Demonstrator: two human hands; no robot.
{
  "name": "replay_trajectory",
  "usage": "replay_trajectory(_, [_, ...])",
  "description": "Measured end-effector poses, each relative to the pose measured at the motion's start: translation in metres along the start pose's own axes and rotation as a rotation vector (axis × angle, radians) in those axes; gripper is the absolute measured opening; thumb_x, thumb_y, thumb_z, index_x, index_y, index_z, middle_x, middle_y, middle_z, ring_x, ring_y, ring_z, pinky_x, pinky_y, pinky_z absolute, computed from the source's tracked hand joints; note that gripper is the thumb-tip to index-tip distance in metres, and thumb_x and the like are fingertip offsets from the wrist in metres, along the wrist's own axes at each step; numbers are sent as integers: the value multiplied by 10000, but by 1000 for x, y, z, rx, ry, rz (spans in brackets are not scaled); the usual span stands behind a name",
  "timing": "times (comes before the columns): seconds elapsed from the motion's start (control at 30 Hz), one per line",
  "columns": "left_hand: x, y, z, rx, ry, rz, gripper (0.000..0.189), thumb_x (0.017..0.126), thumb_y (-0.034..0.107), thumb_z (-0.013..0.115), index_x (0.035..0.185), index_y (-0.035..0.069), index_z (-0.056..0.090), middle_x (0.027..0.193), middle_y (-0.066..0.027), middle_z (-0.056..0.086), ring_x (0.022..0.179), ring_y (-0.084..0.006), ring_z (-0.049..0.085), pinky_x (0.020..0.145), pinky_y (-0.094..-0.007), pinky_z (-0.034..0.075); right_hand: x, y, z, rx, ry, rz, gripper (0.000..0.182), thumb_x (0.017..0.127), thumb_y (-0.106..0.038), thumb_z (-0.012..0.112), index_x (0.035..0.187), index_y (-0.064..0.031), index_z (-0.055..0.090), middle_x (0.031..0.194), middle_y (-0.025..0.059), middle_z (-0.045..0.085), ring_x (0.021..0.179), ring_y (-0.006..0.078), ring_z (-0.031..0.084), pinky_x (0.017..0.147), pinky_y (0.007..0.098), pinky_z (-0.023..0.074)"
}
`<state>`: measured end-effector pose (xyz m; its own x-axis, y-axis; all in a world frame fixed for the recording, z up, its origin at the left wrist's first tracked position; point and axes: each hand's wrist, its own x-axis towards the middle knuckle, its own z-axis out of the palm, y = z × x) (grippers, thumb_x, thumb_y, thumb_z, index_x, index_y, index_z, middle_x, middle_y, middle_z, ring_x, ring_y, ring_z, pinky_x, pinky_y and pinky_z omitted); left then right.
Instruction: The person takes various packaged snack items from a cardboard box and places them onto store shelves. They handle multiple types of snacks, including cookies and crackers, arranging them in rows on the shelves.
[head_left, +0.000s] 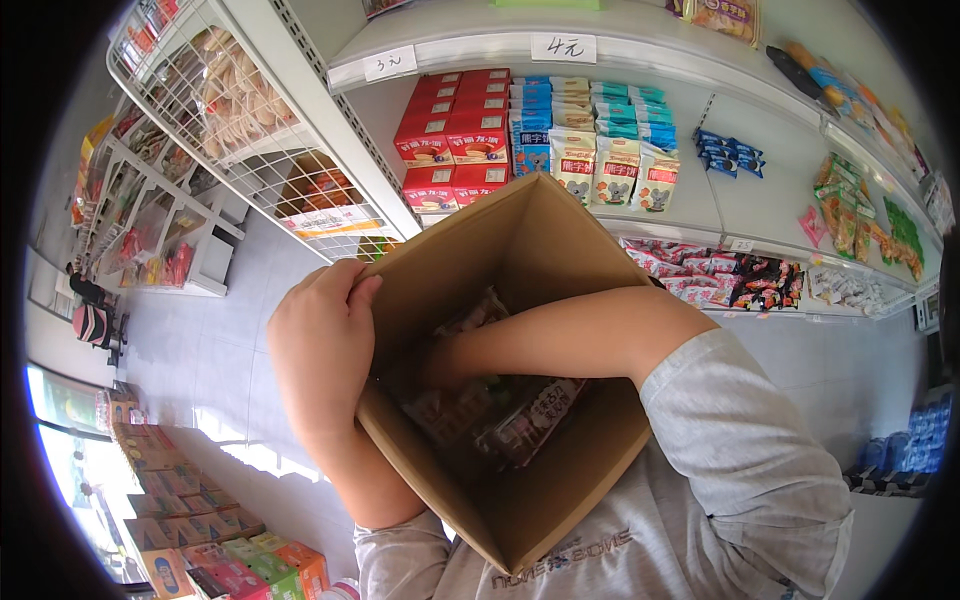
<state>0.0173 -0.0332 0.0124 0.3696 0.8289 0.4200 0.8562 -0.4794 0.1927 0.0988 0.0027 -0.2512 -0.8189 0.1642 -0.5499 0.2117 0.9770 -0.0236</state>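
An open cardboard box (577, 487) is held tilted against the front of my grey shirt. My left hand (326, 330) grips its left rim, thumb hooked over the edge. My right forearm reaches across the opening, and my right hand (450, 360) is down inside, its fingers hidden in shadow. Plastic-wrapped snack packs lie in the box; one clear pack with dark printing (536, 420) rests below the right wrist, and another wrapped pack (480, 311) shows above it. Whether the right fingers hold a pack cannot be seen.
Ahead stands a white shelf (465, 52) with red snack boxes (476, 139), bagged biscuits (574, 161) and small blue packs (727, 154). A wire grid panel (247, 112) stands left of it. Stacked cartons (172, 480) are on the floor at lower left, bottled packs (926, 435) at far right.
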Motion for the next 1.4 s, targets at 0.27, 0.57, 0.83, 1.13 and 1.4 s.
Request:
replay_trajectory(0.27, [-6,-12,-3,-54,-40,-77,161,989,207,735,1043,59,770,925,-174,750,870,-417,701,753,-500,534,16,-5,9,-6,49,-44,347,941,-425,763,1124,-141,839,1167,112,814,1130,357,756,932,494,605])
replay_trajectory(0.57, [-3,-10,-9,-86,-40,-107,175,989,217,729,1030,51,766,911,-190,739,855,-429,694,755,-499,528,-1,-16,-16,-38,133,-48,404,937,-476,773,1154,-143,844,1199,133,813,1129,383,761,937,519,616])
replay_trajectory(0.83, [10,-11,1,-66,-65,-106,157,966,193,738,992,44,777,907,-188,750,864,-429,706,766,-513,536,-183,-36,-90,52,558,-41,152,961,-255,716,986,-127,794,1041,67,774,1012,323,757,846,489,595])
replay_trajectory(1.13, [16,-32,14,-59,-76,-143,171,947,211,760,1004,55,799,912,-173,766,880,-413,723,780,-509,550,-411,-28,-91,257,1185,367,145,866,-21,726,1008,-34,702,1081,90,745,961,340,732,839,453,599])
replay_trajectory(1.4, [28,-22,22,-6,-89,-118,158,941,235,772,987,88,807,924,-150,786,898,-386,744,799,-500,572,-582,45,-103,-84,1183,1148,25,980,-8,634,989,-2,611,994,172,717,965,357,738,811,457,573])
